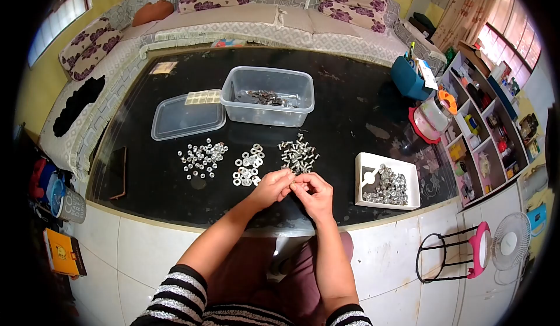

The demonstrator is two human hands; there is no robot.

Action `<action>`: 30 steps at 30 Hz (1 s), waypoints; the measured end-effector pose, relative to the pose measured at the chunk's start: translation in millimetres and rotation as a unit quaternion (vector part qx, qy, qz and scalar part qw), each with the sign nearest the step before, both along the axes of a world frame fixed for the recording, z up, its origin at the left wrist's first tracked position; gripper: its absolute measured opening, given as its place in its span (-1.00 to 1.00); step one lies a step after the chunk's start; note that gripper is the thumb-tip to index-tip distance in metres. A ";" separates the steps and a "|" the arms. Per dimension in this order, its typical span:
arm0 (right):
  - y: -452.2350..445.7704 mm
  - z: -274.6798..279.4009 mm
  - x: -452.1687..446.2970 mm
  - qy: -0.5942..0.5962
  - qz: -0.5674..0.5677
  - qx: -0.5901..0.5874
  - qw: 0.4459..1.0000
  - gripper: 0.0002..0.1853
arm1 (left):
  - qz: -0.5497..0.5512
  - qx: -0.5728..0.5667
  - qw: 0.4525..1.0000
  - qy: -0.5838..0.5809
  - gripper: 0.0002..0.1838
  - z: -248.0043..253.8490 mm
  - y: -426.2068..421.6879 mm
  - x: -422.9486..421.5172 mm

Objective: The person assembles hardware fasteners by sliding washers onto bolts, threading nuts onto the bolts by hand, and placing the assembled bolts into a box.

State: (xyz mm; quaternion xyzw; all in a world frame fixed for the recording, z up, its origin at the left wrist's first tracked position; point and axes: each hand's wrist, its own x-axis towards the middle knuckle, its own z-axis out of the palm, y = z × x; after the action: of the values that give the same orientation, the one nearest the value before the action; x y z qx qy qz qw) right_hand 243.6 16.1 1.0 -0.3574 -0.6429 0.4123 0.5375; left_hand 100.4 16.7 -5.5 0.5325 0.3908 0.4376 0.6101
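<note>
My left hand and my right hand meet at the near edge of the dark table, fingertips pinched together. Something tiny is between them, too small and covered to name. Just beyond my fingers lies a heap of short metal bolts. Left of it are flat ring washers, and farther left a spread of small metal nuts. To the right, a white open box holds many shiny metal pieces, apparently fastened bolts, and a white round-ended object.
A clear plastic tub with dark metal pieces stands behind the heaps, beside its lid. A phone lies near the left edge of the glossy table. At right are a teal holder, a jar and shelves.
</note>
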 end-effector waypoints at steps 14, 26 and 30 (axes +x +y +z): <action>-1.5 2.1 0.6 0.023 0.001 -0.013 1.000 -0.87 | -0.006 -0.008 1.000 -0.022 -0.66 2.4 -0.7 -0.8; -1.0 1.0 1.5 0.022 -0.001 -0.019 1.000 -0.87 | -0.006 -0.018 0.999 -0.038 -0.66 11.3 -3.9 1.5; -2.3 2.1 1.0 0.014 0.011 -0.019 1.000 -0.88 | 0.003 -0.038 0.999 0.017 -0.66 -4.0 1.0 0.0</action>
State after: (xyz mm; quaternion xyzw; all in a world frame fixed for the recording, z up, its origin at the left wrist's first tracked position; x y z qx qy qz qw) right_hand 244.6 13.8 3.1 -0.3551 -0.6313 0.4352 0.5348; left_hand 100.4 17.7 -9.5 0.5155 0.4191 0.4151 0.6216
